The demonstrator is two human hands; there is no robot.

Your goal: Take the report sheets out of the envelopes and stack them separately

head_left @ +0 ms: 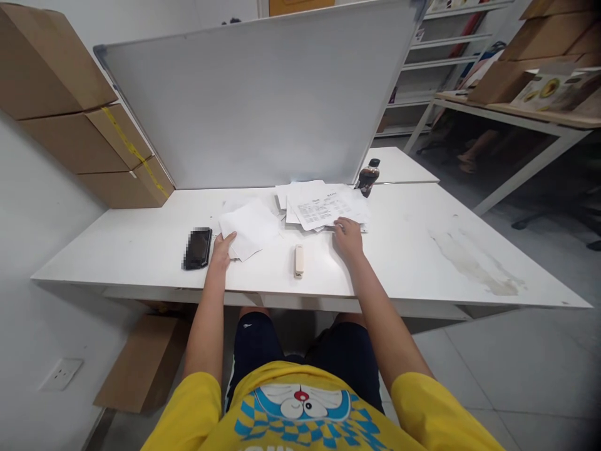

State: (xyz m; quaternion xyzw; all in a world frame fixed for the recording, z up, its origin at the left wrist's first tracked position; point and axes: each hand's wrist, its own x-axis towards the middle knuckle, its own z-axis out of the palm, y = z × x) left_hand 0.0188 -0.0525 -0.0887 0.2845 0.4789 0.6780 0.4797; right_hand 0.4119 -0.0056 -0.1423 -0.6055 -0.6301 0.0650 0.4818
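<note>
My left hand [222, 248] grips the near left edge of some white paper sheets [250, 227], thumb on top and the other fingers underneath. Over a spread pile of printed papers [319, 208] at the back middle of the table, my right hand [348, 235] rests at the near right edge. Its fingers are bent together on the papers, and whether they pinch a sheet is hard to make out. Between my two hands, closer to me, lies a cream-coloured stapler [299, 261]. A black device [198, 248], partly blurred out, lies just left of my left hand.
A whiteboard [263, 100] stands upright along the table's back edge. Behind the papers on the right is a dark drink bottle [367, 178]. Cardboard boxes [84, 138] are stacked at the left. Another table [511, 113] with boxes stands at the right, a person's leg beneath it.
</note>
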